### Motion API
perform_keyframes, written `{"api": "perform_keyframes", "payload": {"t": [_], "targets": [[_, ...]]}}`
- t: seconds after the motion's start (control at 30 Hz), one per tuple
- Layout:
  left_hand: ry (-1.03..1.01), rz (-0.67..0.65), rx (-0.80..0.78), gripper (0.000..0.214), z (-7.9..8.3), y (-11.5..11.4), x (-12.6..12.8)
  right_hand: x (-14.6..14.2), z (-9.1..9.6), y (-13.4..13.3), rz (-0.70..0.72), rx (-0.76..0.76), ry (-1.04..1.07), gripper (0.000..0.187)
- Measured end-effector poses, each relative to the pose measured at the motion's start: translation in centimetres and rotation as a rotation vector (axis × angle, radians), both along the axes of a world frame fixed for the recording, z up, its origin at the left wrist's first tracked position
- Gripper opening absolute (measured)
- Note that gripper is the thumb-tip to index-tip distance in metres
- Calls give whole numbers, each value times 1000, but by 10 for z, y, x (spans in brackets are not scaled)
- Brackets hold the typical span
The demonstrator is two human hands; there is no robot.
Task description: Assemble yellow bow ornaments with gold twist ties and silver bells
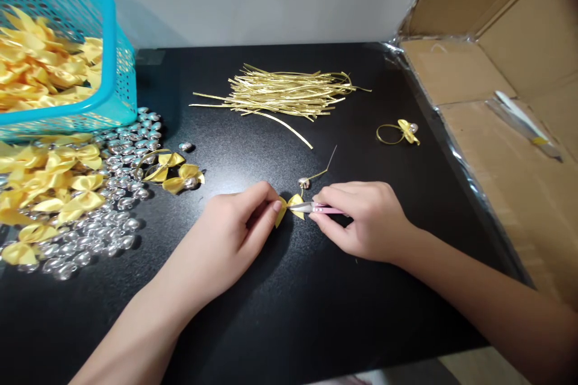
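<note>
- blue basket (109, 30): full of yellow bows; walls likely there to stop the heap spreading.
- loose bows (67, 183) and silver beads (111, 234): heaped in front of basket, on left hand's side, probably for short reach.
- two bows with gold loop (174, 171): on the desk just right of the beads.
- left hand (246, 219): thumb and index pinched on left end of the held bow (295, 203), mid-desk, presumably steadying it against the tool.
- gold strips (289, 93): bundled flat beyond the hands, roughly parallel, likely for easy single picks.
- strung bead (304, 183): just beyond held bow, gold strand trailing up-right.
- right hand (368, 219): fingers closed around pink-handled scissors (307, 207), tip at bow's middle; can't tell blade gap.
- looped bow with bead (409, 129): far right, well apart, maybe to avoid mixing.
</note>
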State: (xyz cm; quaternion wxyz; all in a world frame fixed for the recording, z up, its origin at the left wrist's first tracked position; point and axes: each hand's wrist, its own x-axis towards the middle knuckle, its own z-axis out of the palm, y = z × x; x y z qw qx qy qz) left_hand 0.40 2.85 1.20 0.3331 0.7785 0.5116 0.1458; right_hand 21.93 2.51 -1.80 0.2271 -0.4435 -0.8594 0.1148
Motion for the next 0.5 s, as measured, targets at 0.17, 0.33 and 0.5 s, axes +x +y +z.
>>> {"api": "perform_keyframes", "payload": {"t": [0.17, 0.33, 0.5], "targets": [[-4, 3, -4, 19, 1, 0, -1, 0, 1, 0, -6, -6, 31, 13], [-8, 0, -13, 21, 1, 1, -2, 2, 4, 0, -46, -31, 52, 12], [-6, 2, -11, 21, 1, 2, -1, 0, 4, 1, -59, -43, 27, 14]]}}
